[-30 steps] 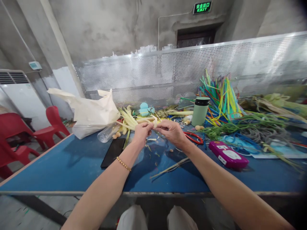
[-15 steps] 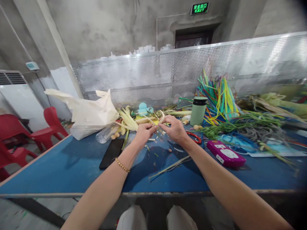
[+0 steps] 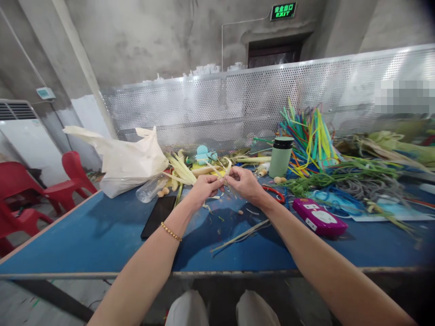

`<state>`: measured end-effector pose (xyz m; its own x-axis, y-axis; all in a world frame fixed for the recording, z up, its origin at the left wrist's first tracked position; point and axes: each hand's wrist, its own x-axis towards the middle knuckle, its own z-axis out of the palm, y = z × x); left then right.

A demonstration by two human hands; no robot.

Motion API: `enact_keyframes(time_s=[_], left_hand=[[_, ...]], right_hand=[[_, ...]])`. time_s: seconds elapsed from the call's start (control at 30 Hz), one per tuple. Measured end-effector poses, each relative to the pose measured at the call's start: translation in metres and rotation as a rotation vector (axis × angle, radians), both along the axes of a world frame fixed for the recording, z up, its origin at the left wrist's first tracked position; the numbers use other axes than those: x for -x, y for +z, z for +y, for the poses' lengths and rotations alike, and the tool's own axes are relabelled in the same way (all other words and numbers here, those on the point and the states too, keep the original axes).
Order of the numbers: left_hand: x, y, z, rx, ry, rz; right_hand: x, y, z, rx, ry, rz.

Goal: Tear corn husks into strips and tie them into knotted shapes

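Note:
Pale plant strips (image 3: 228, 168) stand up from between my two hands, above the middle of the blue table (image 3: 112, 244). My left hand (image 3: 205, 189), with a beaded gold bracelet on its wrist, pinches the strips at their lower end. Close beside it, my right hand (image 3: 243, 181) has thumb and fingers closed on the same strips, the fingertips of both hands nearly touching. Thin dry stalks (image 3: 239, 236) lie on the table below the hands. A pile of pale husks (image 3: 183, 170) lies just behind my left hand.
At the left are a white plastic bag (image 3: 132, 156), a clear bottle (image 3: 149, 188) and a black phone (image 3: 159, 217). Rightward are a green tumbler (image 3: 281, 158), red-handled scissors (image 3: 276, 194), a purple box (image 3: 319, 218), colourful strips (image 3: 314, 136) and green stems (image 3: 343, 174). A perforated metal screen (image 3: 204, 108) stands behind.
My right hand has shifted slightly left and down, and its fingers are curled closer in. The strips between the hands have tilted a little.

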<state>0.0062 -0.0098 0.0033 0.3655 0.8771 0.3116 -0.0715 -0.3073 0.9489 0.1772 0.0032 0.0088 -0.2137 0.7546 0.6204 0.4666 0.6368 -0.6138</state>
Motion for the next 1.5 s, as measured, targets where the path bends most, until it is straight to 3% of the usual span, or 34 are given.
enact_keyframes(time_s=[0.17, 0.33, 0.57, 0.97, 1.13, 1.4, 1.5], left_hand=[[-0.001, 0.001, 0.000, 0.039, -0.019, -0.020], [-0.005, 0.001, -0.002, 0.042, 0.060, -0.009], [-0.003, 0.003, -0.003, 0.017, 0.059, 0.006], [0.002, 0.000, 0.004, 0.025, 0.020, 0.046], [0.006, 0.002, 0.007, 0.058, 0.076, 0.039], [0.006, 0.000, 0.010, 0.049, 0.247, 0.107], [0.007, 0.000, 0.010, 0.089, 0.253, 0.106]], right_hand=[[0.001, -0.002, 0.002, -0.033, -0.016, 0.009], [0.003, -0.001, 0.001, -0.027, -0.030, 0.036], [0.003, 0.001, -0.002, 0.066, -0.085, 0.092], [0.001, 0.004, -0.007, 0.140, -0.012, 0.149], [-0.007, 0.008, -0.006, 0.270, 0.156, 0.137], [-0.012, -0.001, 0.004, 0.274, 0.135, 0.021], [-0.015, 0.001, 0.002, 0.287, 0.125, -0.003]])
